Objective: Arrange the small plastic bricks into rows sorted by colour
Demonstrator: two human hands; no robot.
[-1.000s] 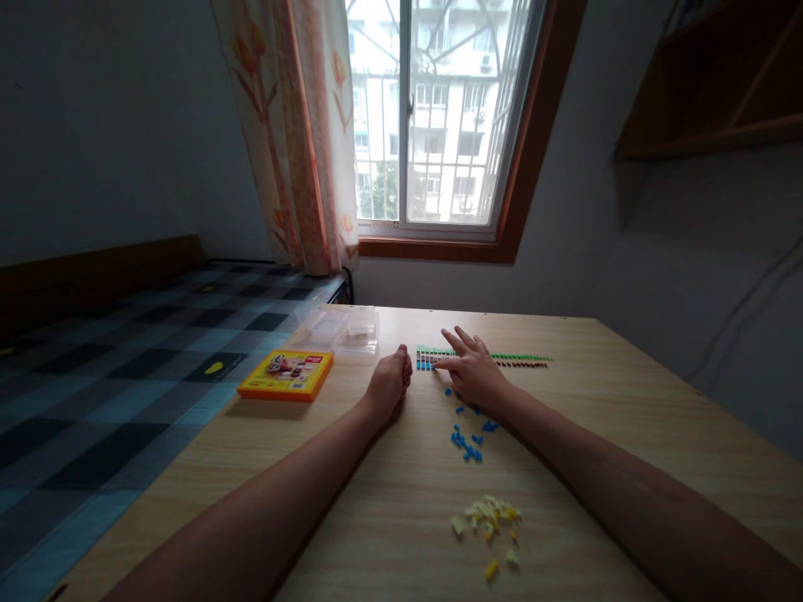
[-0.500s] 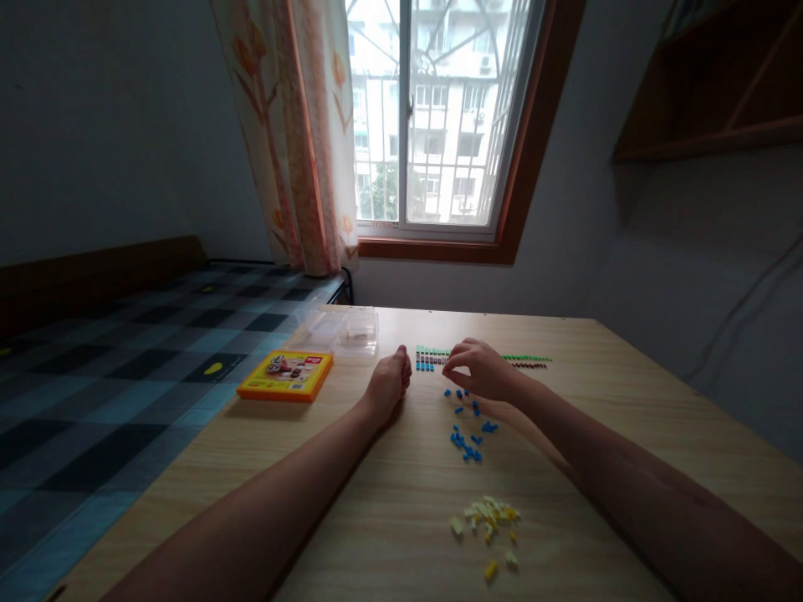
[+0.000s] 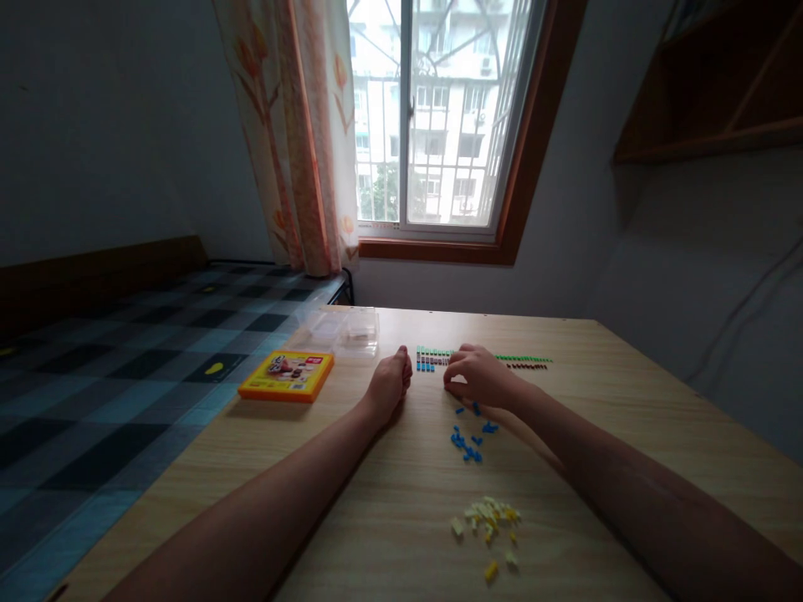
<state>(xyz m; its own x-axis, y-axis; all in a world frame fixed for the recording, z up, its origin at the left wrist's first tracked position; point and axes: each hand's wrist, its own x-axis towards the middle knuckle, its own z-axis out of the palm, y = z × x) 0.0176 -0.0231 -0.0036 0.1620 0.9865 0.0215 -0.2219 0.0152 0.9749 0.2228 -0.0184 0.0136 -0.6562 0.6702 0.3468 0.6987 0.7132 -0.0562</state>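
My left hand point(image 3: 389, 386) rests on the table as a closed fist, and nothing shows in it. Just right of it are neat rows of tiny building bricks: green ones point(image 3: 527, 359) at the back, dark brown ones point(image 3: 530, 365) before them, and a short row of blue ones point(image 3: 425, 368) in front. My right hand point(image 3: 478, 376) is low over the table right of the blue row, partly covering the rows. Its thumb and fingertips are pinched together; whatever they hold is hidden. Loose blue bricks point(image 3: 467, 443) lie scattered nearer to me.
A heap of pale and bright yellow bricks point(image 3: 493, 514) lies near the front of the wooden table point(image 3: 627, 435). On the left are an orange-yellow box point(image 3: 285, 376) and a clear plastic case point(image 3: 357, 332). A bed with a checked cover point(image 3: 125, 376) adjoins the table's left side.
My right hand has come down slightly toward me, and its fingertips have drawn closer together. It now covers the nearest loose blue bricks. My left hand has stayed put.
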